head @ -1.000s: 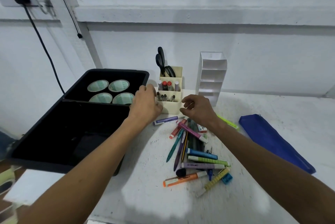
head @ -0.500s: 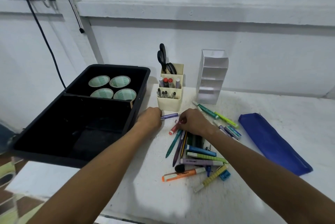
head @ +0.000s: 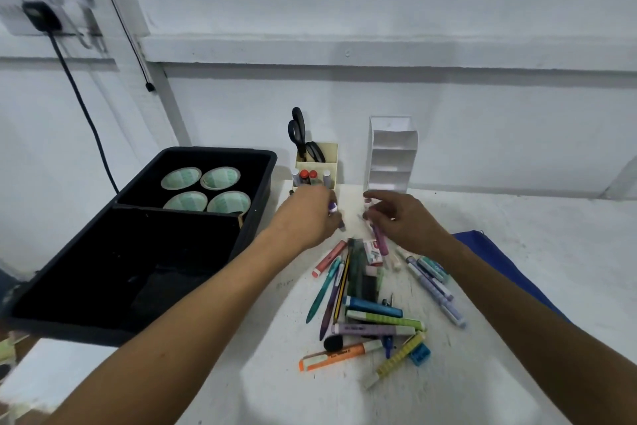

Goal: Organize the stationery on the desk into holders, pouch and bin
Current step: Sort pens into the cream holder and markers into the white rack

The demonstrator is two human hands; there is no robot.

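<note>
At the far left sat a black plastic bin (head: 103, 269) with two compartments; its far compartment held four rolls of tape (head: 206, 189), and nothing could be made out in the dark near one. Just right of it, the left hand (head: 310, 214) gripped a purple-capped marker (head: 335, 214), which poked out beside the fingers (head: 329, 199), directly in front of the cream tiered plastic holder (head: 316, 166). That holder carried one pair of black-handled scissors (head: 301, 138) at the back and about four markers in the middle tier; its front tier was hidden behind the hand. The right hand (head: 403, 221) hovered with loosely spread fingers, touching a lilac pen (head: 380, 242), though blur made any grip impossible to confirm. Beyond those fingers stood one white stepped holder (head: 391, 152), apparently empty. Below both hands, on the white counter (head: 517, 252), lay a loose pile of roughly fifteen pens and highlighters (head: 372, 314), and a blue fabric pouch (head: 482, 245) lay partly hidden under the right forearm.

The cream holder looked light and crowded, so a careless insertion could probably tip it or jam the marker against its neighbours. The right forearm could likely sweep pens off the pile.
</note>
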